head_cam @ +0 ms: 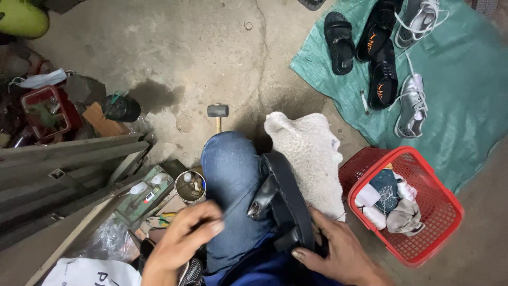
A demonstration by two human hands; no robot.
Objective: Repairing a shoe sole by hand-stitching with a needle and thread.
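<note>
A black shoe stands sole-outward on my lap, between my jeans-clad knee and a white fleecy cloth. My right hand grips the shoe at its near end, fingers wrapped around the heel. My left hand hovers just left of my thigh, fingers pinched together; whether something small sits between them I cannot tell.
A red plastic basket with rags stands at right. Sandals, black shoes and silver sneakers lie on a green tarp. A mallet lies ahead of my knee. A small tin, a tool tray and clutter fill the left.
</note>
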